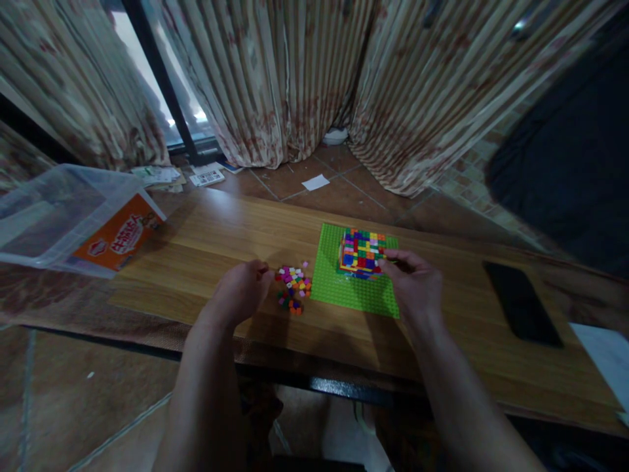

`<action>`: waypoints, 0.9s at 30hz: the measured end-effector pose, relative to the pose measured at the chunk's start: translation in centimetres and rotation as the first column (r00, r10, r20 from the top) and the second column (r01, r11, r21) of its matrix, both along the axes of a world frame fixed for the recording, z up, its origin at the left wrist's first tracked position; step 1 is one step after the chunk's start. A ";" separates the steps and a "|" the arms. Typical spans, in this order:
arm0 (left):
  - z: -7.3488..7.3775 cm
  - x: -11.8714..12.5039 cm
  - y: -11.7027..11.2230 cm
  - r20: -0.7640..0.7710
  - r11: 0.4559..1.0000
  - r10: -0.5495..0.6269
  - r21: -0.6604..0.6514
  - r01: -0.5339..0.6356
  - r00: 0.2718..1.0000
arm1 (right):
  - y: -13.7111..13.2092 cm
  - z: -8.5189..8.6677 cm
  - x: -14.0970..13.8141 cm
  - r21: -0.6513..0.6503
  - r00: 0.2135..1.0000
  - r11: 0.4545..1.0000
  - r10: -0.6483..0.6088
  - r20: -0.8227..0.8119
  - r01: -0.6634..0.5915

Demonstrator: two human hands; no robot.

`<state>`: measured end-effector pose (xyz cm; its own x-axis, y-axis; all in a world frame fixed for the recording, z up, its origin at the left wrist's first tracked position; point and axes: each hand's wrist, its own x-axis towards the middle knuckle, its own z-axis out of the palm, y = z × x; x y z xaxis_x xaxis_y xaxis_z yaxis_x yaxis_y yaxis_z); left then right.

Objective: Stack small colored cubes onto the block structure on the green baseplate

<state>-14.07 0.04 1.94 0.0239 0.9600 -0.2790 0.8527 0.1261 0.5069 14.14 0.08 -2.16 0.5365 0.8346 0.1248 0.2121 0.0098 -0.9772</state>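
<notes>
On a green studded baseplate (327,278) stands a block built from many small multicoloured toy bricks (361,252). My right hand (417,282) is at the block's right side, thumb and forefinger drawn together by its upper edge. Whatever lies between those fingertips is too small to make out. Left of the baseplate is a loose pile of small bricks (295,282) in pink, white, orange, yellow and other colours. Just beside that pile, my left hand (243,288) has its fingers curled closed, and their contents are hidden.
The wooden tabletop (206,229) carries a dark phone-like slab (521,303) at right, with white paper (602,357) at its right end. A clear plastic bin (54,216) with an orange label stands at far left. Beyond the table hang patterned curtains (275,78).
</notes>
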 end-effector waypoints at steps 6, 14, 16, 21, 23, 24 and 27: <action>-0.2 0.1 0.0 -0.010 1.000 0.013 0.016 -0.013 1.000 | -0.3 0.4 -0.4 0.022 0.997 0.999 -0.037 -0.073 0.039; -0.5 0.5 0.3 0.009 0.995 -0.052 0.085 0.051 0.999 | -1.2 1.1 -0.9 0.081 0.990 0.990 -0.122 0.065 0.116; -0.7 0.8 0.4 -0.029 0.995 -0.055 0.085 0.057 0.998 | -1.4 1.1 -0.9 0.070 0.991 0.992 -0.106 0.076 0.101; -0.7 1.8 0.6 -0.108 0.997 -0.031 0.070 0.038 0.994 | -1.4 1.2 -1.1 0.064 0.992 0.992 -0.110 0.062 0.106; -0.5 2.2 0.6 -0.131 0.997 -0.029 0.061 0.037 0.991 | -1.3 1.1 -1.1 0.068 0.993 0.993 -0.099 0.061 0.095; -0.5 2.4 0.6 -0.135 0.998 -0.029 0.058 0.037 0.990 | -1.3 1.1 -1.1 0.072 0.994 0.993 -0.095 0.060 0.090; -0.3 2.9 0.5 -0.121 0.998 -0.021 0.048 0.027 0.992 | -1.3 0.8 -1.0 0.082 0.994 0.993 -0.093 0.055 0.088</action>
